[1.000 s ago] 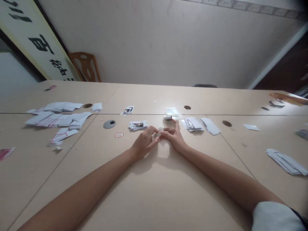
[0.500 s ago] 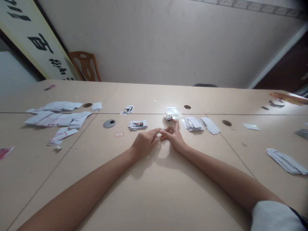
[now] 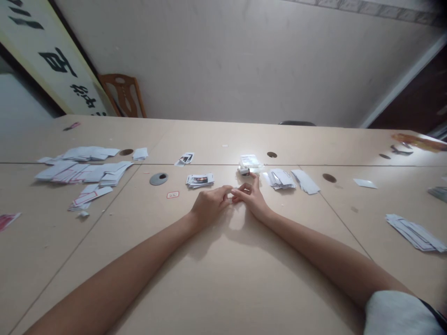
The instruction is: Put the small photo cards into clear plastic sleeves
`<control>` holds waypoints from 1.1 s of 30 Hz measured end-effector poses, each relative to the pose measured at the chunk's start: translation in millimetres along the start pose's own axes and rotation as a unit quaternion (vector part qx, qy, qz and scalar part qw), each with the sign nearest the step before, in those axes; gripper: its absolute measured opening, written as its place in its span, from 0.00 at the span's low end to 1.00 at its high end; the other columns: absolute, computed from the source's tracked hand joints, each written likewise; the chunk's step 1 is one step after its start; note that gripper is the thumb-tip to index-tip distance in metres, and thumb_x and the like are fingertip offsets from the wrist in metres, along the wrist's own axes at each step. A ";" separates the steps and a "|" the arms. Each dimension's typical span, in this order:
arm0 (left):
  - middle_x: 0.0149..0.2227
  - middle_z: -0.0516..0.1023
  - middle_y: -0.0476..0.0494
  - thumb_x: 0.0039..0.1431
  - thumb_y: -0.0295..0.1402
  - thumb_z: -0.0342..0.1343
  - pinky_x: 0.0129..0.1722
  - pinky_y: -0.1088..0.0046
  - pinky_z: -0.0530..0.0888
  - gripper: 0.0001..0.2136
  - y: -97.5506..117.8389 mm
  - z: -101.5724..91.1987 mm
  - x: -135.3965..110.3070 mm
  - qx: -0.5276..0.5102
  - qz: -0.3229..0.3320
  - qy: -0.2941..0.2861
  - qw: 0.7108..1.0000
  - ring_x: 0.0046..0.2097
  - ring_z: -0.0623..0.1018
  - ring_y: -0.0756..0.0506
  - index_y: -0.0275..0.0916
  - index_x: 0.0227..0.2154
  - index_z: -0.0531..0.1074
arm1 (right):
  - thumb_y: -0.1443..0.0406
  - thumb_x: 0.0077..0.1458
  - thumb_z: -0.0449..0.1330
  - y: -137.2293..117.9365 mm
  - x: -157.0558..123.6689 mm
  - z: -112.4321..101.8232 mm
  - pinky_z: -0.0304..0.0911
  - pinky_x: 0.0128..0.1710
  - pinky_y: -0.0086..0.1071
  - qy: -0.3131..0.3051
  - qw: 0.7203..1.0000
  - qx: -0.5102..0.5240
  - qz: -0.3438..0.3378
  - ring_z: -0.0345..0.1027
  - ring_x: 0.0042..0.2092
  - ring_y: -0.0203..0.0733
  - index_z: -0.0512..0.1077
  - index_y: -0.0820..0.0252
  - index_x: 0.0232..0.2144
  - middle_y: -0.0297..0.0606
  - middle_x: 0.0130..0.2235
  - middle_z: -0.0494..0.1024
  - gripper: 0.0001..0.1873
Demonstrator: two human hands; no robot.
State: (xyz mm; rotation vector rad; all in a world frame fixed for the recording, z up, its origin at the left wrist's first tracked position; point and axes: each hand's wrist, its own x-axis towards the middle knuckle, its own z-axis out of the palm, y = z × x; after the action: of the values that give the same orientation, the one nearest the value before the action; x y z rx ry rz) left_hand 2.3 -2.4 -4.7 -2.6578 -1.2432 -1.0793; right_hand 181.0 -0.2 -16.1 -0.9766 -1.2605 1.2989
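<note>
Pinching something tiny, left hand (image 3: 209, 205) meets right hand (image 3: 252, 197); writing unreadable.

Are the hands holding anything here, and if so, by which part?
Left hand and right hand pinch a tiny pale item between their fingertips; what it is and which part they grip cannot be told.
</note>
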 end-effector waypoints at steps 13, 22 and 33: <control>0.32 0.81 0.45 0.60 0.29 0.48 0.26 0.76 0.67 0.11 7.2 -0.7 -0.9 0.031 -0.016 -0.019 0.999 0.28 0.77 0.49 0.37 0.42 0.72 | 0.58 0.43 0.68 -3.7 -1.0 1.5 0.70 0.40 0.41 0.001 1.000 0.007 0.000 0.75 0.31 0.44 0.40 0.51 0.61 0.23 0.29 0.69 0.52; 0.32 0.81 0.45 0.59 0.30 0.50 0.29 0.77 0.70 0.10 7.0 0.3 -2.0 0.008 -0.032 -0.018 0.999 0.30 0.79 0.48 0.37 0.42 0.73 | 0.59 0.43 0.68 -6.3 -2.2 3.1 0.70 0.40 0.41 0.009 1.000 0.012 0.001 0.75 0.32 0.43 0.42 0.51 0.60 0.22 0.29 0.69 0.51; 0.48 0.79 0.41 0.64 0.37 0.49 0.44 0.71 0.76 0.15 -1.6 0.5 -0.5 -0.157 -0.093 0.023 0.983 0.45 0.80 0.45 0.39 0.49 0.74 | 0.63 0.48 0.66 3.1 3.2 1.8 0.70 0.44 0.47 -0.020 0.991 0.132 -0.017 0.77 0.37 0.44 0.35 0.45 0.63 0.31 0.35 0.78 0.52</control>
State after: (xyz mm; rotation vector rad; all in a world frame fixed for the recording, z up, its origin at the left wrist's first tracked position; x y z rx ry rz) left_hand 1.2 -1.6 -5.8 -2.7553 -1.4443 -1.4696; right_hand 178.4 3.0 -18.6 -0.7413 -1.0974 1.4223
